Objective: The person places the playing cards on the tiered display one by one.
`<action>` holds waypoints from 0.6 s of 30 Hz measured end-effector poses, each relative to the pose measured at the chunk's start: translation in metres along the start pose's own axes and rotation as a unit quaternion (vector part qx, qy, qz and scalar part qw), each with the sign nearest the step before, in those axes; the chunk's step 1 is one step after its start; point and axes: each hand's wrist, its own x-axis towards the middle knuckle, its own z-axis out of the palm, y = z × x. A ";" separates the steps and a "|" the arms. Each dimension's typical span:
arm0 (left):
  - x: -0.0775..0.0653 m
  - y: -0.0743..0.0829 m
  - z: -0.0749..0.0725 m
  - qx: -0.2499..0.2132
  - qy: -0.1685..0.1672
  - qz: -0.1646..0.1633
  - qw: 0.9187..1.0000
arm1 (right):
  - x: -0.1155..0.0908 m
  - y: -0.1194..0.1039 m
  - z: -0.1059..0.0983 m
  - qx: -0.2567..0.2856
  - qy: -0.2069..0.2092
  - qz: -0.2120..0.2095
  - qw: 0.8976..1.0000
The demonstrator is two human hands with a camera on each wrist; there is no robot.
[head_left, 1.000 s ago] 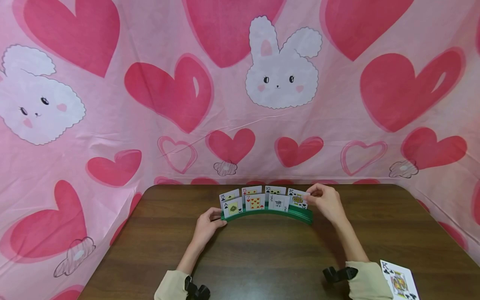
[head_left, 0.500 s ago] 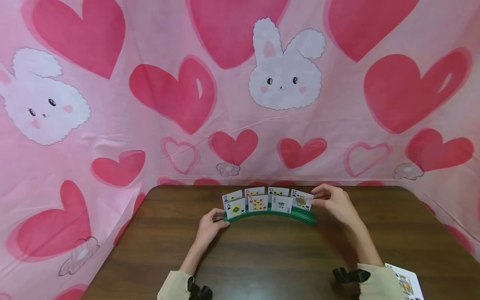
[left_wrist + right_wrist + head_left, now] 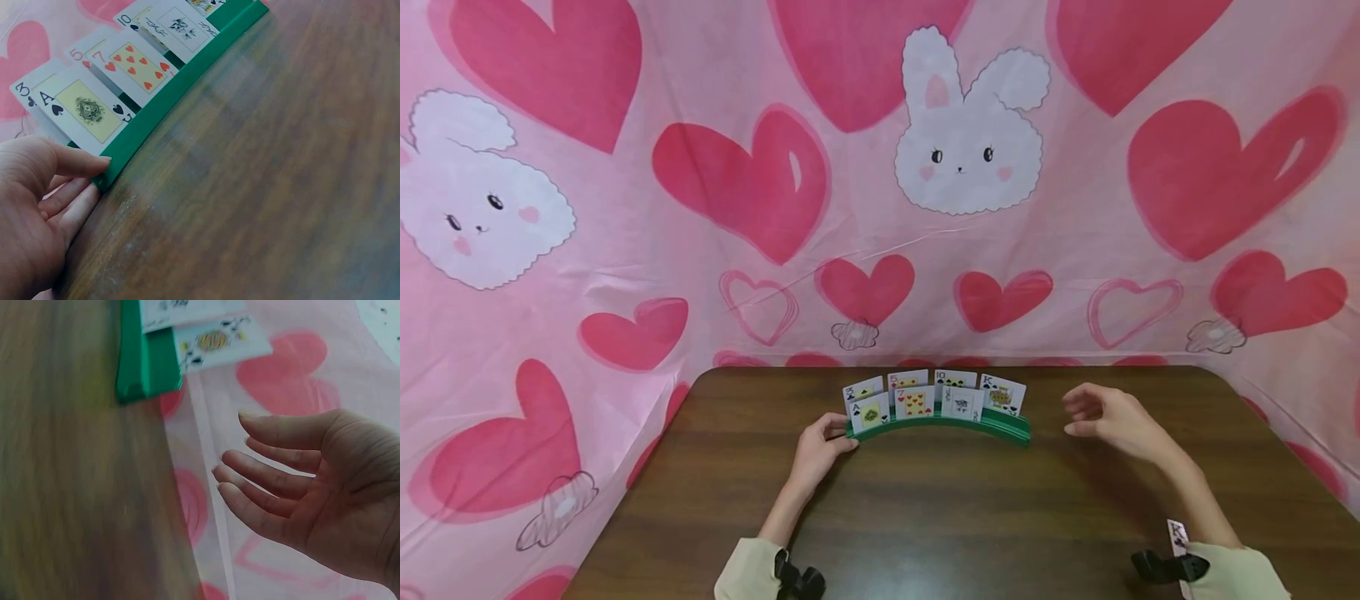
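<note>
A curved green card holder (image 3: 940, 422) stands on the table with playing cards upright in two rows. Its front row has the ace of spades (image 3: 87, 110), the seven of hearts (image 3: 136, 67) and a joker (image 3: 962, 404). Behind them show a black three, a red five, a black ten and, at the right end, a king (image 3: 1002, 395). My left hand (image 3: 817, 452) grips the holder's left end, thumb on the front face, fingers behind. My right hand (image 3: 1118, 423) hovers right of the holder, apart from it, fingers loosely bent with nothing in them.
Another king card (image 3: 1177, 532) lies on the brown wooden table (image 3: 940, 517) at the front right, mostly hidden under the right wrist and sleeve. A pink cloth (image 3: 880, 192) with hearts and rabbits hangs behind the table's far edge.
My right hand has let go of the king at the holder's right end and moved away to the right. My left hand keeps its grip on the holder.
</note>
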 end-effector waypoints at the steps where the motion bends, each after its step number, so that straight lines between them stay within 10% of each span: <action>1: -0.001 0.002 -0.001 0.000 0.000 0.000 1.000 | -0.003 0.004 -0.002 -0.001 -0.005 0.001 1.000; 18: 0.014 -0.030 0.000 0.011 0.012 0.005 1.000 | -0.064 0.089 -0.036 0.010 -0.189 0.055 0.980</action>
